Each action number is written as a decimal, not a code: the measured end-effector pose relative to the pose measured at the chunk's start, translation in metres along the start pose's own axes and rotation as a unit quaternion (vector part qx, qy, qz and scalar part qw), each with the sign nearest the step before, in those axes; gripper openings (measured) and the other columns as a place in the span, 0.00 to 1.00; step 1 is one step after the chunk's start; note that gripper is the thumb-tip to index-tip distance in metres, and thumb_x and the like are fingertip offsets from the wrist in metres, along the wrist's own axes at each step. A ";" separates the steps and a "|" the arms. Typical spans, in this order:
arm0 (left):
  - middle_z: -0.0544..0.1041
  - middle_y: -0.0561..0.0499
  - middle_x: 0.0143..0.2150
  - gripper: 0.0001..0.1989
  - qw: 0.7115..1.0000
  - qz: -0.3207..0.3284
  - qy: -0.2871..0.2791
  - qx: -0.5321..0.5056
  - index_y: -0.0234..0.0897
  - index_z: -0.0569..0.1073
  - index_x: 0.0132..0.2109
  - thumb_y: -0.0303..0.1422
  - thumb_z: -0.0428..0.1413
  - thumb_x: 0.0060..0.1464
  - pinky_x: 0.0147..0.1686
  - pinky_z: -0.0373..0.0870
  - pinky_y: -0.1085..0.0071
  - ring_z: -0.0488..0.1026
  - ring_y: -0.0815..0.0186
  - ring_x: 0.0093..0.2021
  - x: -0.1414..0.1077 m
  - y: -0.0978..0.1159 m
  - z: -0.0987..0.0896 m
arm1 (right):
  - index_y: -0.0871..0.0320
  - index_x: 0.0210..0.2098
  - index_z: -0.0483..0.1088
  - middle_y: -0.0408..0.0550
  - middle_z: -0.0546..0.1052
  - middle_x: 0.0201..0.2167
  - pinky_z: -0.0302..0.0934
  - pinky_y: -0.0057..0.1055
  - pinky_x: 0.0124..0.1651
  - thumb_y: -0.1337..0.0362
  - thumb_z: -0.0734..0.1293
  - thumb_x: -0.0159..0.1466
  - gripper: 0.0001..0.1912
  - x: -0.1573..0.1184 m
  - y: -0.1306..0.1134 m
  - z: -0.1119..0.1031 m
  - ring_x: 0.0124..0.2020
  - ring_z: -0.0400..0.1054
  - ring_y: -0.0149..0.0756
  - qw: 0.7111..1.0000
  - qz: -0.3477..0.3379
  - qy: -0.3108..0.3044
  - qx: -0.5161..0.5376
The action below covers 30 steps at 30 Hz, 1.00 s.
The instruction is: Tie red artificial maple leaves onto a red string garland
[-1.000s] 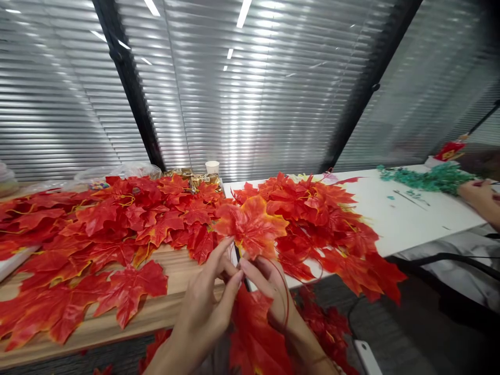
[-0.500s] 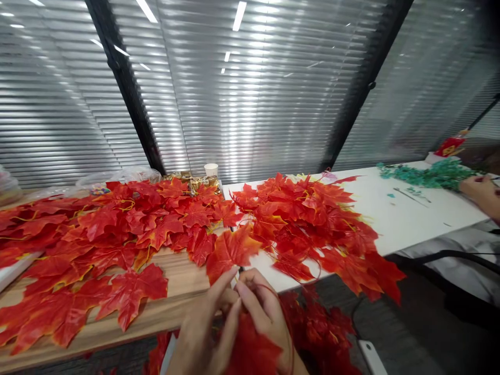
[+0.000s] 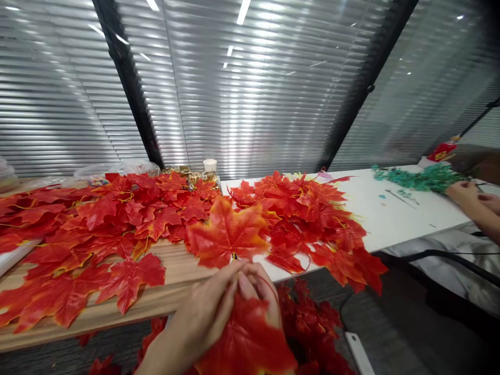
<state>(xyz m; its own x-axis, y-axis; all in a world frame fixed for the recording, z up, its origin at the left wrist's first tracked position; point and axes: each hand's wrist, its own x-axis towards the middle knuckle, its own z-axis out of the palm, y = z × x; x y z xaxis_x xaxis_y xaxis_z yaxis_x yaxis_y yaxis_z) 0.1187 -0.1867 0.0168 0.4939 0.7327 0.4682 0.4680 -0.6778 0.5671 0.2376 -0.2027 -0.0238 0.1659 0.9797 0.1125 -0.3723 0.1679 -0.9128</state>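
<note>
A red-orange maple leaf (image 3: pixel 228 234) stands upright just above my fingertips, its stem base between them. My left hand (image 3: pixel 209 307) is closed, pinching at the stem. My right hand (image 3: pixel 260 286) is closed against it, fingers curled round the same stem, with a thin red cord looping beside it. Another large red leaf (image 3: pixel 248 338) hangs in front of my hands and hides part of my right palm. Heaps of red leaves lie behind, one on the wooden table (image 3: pixel 183 271) and one on the white table (image 3: pixel 394 224).
A paper cup (image 3: pixel 210 165) and gold packets (image 3: pixel 203 179) stand at the back. More red leaves (image 3: pixel 312 328) hang below the table edge. At the right, a person's hands (image 3: pixel 469 198) are beside green foliage (image 3: pixel 425 178).
The upright leaf has risen and turned its face more towards me. My hands have drawn closer together, and the lower leaf shows more. The other person's hands have come further into view.
</note>
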 end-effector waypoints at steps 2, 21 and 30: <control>0.78 0.49 0.42 0.24 0.999 0.029 -0.004 0.035 0.45 0.57 0.60 0.25 0.46 0.58 0.38 0.72 0.75 0.77 0.67 0.38 -0.001 0.001 -0.004 | 0.56 0.40 0.67 0.46 0.71 0.32 0.62 0.27 0.36 0.56 0.63 0.62 0.11 -0.006 0.001 -0.003 0.32 0.67 0.33 0.999 -0.007 -0.027 -0.029; 0.79 0.54 0.29 0.16 0.994 0.004 0.113 0.011 0.42 0.63 0.51 0.24 0.50 0.57 0.28 0.73 0.81 0.77 0.71 0.26 -0.029 -0.003 0.014 | 0.58 0.39 0.69 0.42 0.72 0.22 0.61 0.25 0.31 0.62 0.66 0.56 0.11 -0.025 -0.015 0.004 0.25 0.66 0.31 0.992 -0.015 0.055 -0.113; 0.74 0.52 0.33 0.18 0.974 -0.041 0.202 -0.098 0.41 0.60 0.54 0.26 0.50 0.58 0.31 0.74 0.76 0.75 0.70 0.30 -0.033 0.007 0.026 | 0.59 0.46 0.67 0.41 0.70 0.23 0.60 0.25 0.32 0.64 0.64 0.60 0.14 -0.025 -0.032 0.000 0.25 0.64 0.29 0.996 -0.014 -0.042 -0.078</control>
<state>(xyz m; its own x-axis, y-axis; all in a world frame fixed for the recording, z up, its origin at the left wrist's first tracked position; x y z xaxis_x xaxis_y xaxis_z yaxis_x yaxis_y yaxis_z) 0.1246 -0.2171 -0.0121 0.1132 0.7744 0.6224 0.3255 -0.6208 0.7132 0.2453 -0.2324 0.0026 0.0940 0.9817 0.1655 -0.2209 0.1826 -0.9580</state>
